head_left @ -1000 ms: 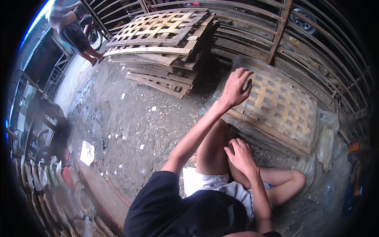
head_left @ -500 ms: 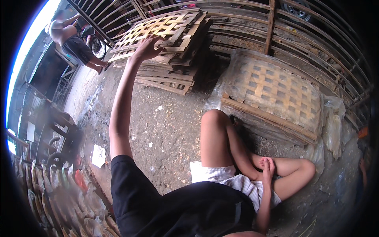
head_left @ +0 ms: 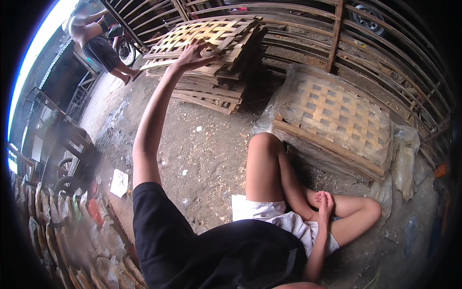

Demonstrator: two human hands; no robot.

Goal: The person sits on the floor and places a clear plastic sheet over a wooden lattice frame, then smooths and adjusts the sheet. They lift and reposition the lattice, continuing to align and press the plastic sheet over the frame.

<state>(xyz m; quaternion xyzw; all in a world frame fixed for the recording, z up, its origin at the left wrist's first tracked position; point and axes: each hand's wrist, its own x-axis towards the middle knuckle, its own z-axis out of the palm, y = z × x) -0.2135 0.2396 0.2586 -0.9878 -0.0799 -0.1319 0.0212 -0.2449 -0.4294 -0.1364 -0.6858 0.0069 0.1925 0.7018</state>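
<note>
Since a half second ago, the left hand [head_left: 195,52] has settled fingers-spread on the top woven bamboo mat [head_left: 202,36] of the stack [head_left: 211,72] at eleven o'clock. Right hand [head_left: 324,201] rests loosely closed, empty, on the thigh. Reaching this far, dragging one mat might topple the uneven stack.

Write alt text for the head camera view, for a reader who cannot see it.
A seated person's left hand reaches out to rest on a stack of woven bamboo panels, while the right hand lies on a folded leg. Another woven panel wrapped in clear plastic lies on the dirt ground by metal railings.
</note>
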